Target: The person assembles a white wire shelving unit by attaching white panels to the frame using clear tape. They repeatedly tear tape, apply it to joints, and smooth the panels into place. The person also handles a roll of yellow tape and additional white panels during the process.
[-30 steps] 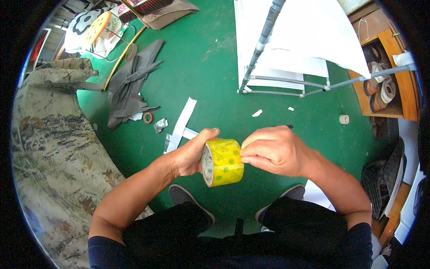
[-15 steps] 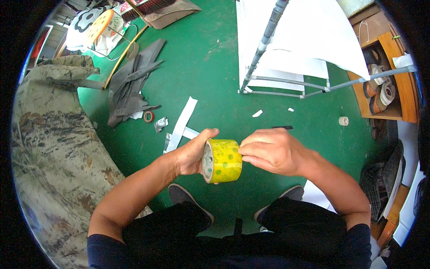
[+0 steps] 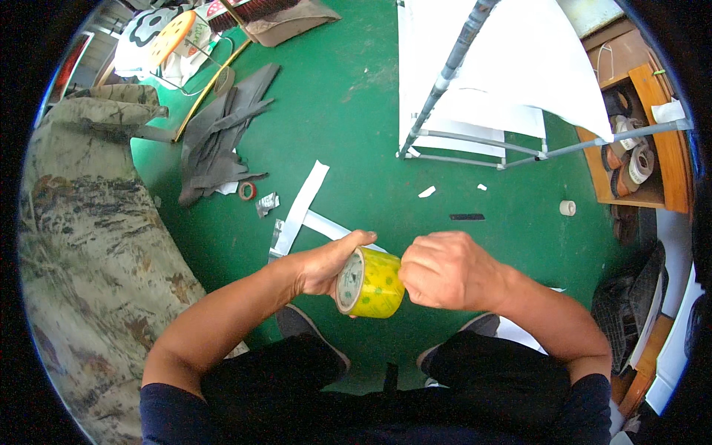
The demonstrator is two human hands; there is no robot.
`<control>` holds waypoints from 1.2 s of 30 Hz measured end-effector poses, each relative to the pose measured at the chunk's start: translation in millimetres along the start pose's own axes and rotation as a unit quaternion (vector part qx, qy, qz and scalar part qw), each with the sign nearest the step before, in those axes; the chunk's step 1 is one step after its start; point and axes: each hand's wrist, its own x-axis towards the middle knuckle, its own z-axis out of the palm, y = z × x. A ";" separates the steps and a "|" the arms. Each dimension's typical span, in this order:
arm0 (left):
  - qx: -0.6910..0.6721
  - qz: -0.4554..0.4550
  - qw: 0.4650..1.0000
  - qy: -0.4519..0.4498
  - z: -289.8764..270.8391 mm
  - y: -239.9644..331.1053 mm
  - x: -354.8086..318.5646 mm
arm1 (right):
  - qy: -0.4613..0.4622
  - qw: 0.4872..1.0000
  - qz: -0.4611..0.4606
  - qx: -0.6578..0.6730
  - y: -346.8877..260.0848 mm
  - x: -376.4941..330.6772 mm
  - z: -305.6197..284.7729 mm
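Observation:
A wide roll of yellow packing tape (image 3: 380,285) with green printed marks is held above the green floor, in front of my body. My left hand (image 3: 332,265) grips it from the left, thumb along the top edge and the other fingers mostly hidden behind and under it. The cardboard core faces left. Against the roll's right side, my right hand (image 3: 451,271) is closed, knuckles up, its fingertips pressed together at the tape's surface. Whether a loose tape end sits between those fingers I cannot make out.
A grey pipe frame (image 3: 445,74) with white sheeting (image 3: 512,52) stands ahead right, beside a wooden shoe cabinet (image 3: 675,141). Dark grey cloth (image 3: 222,133), a small red tape roll (image 3: 248,190) and white strips (image 3: 302,208) lie on the floor. Camouflage fabric (image 3: 96,245) covers the left side.
The tape roll has dropped slightly toward me and tilted. My right hand has moved a little down and right, curling from a pinch into a tighter fist.

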 end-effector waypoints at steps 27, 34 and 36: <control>0.151 0.238 0.955 0.097 -0.1 9.2 -4.6 | 0.076 0.989 0.121 -0.046 4.2 -9.4 -2.3; 0.284 0.399 0.853 0.182 22.0 8.0 1.8 | 0.104 0.970 0.218 -0.029 4.9 -10.3 -4.3; 0.259 0.381 0.875 0.150 21.7 10.0 -0.9 | 0.108 0.961 0.254 0.001 6.4 -11.5 -6.1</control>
